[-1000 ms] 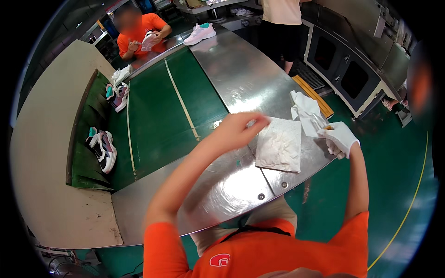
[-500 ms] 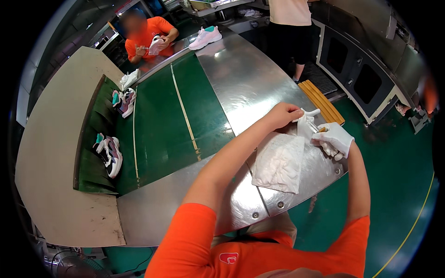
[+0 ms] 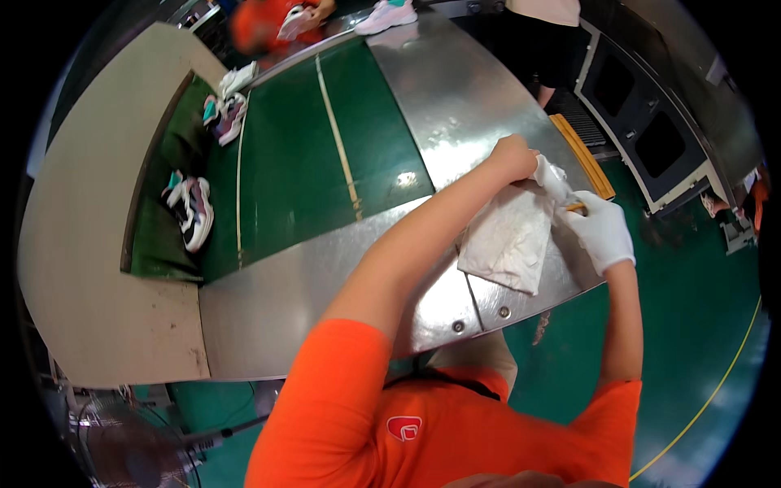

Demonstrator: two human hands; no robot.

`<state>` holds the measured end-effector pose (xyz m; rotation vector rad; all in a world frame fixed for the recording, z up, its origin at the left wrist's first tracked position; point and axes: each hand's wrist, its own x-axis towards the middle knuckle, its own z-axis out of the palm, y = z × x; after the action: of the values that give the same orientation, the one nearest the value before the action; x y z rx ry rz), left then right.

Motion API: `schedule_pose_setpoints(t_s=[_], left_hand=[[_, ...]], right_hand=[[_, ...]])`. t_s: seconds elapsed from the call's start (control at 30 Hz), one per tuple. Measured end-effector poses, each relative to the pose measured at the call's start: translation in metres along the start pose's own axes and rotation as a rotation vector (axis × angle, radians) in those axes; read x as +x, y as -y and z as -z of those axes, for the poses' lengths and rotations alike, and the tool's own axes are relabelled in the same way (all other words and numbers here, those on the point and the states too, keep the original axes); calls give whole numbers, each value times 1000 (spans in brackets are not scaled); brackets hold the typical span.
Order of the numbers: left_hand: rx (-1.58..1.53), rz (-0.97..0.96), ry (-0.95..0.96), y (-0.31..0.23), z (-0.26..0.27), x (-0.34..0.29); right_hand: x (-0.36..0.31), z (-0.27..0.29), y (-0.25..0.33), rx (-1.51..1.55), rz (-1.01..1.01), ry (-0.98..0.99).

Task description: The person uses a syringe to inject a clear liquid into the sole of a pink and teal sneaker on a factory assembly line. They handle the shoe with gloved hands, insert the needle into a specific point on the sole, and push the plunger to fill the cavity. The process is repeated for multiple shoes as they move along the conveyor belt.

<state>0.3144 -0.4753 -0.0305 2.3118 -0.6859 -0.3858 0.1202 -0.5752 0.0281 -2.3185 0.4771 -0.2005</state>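
Pinching the edge of a crumpled white cloth (image 3: 552, 177), the bare left hand (image 3: 514, 157) is bent above the shiny grey metal surface (image 3: 476, 89), its fingertips partly hidden. The right hand (image 3: 602, 231), in a white fabric glove, is closed around a small orange-yellow object (image 3: 576, 207); only a short part of it shows, so its kind I cannot tell. The cloth is between the two hands, which are near but apart; whether the glove also touches it is not clear. Nearer to the body, a flat, wrinkled white pad (image 3: 508, 244) rests on the surface, partly behind the left forearm. The upper edge cuts off a pale pink shoe (image 3: 389, 19).
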Motion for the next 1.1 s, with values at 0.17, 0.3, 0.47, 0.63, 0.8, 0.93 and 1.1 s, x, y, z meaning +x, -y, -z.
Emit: schedule_pose_setpoints(t_s=[0.17,0.3,0.47,0.63,0.8,0.93,1.1], left_hand=[[281,-192,159,3,36,-19],[291,-392,-185,33,85,-77],[270,-218,-310,65,101,-195],[313,-129,-259,88,65,-244],[275,-294,-330,106,49,-241],[-580,94,-134,102,85,-256],[-1177,54,-283,113,119,-282]], right_hand=[[-53,9,4,239,-80,19],[-92,-6,25,333,-152,189],[-117,-34,31,502,-215,289],[-116,-62,53,660,-301,280],[-110,-89,79,760,-311,326],[-102,-112,100,881,-277,362],[-80,-150,146,1100,-72,390]])
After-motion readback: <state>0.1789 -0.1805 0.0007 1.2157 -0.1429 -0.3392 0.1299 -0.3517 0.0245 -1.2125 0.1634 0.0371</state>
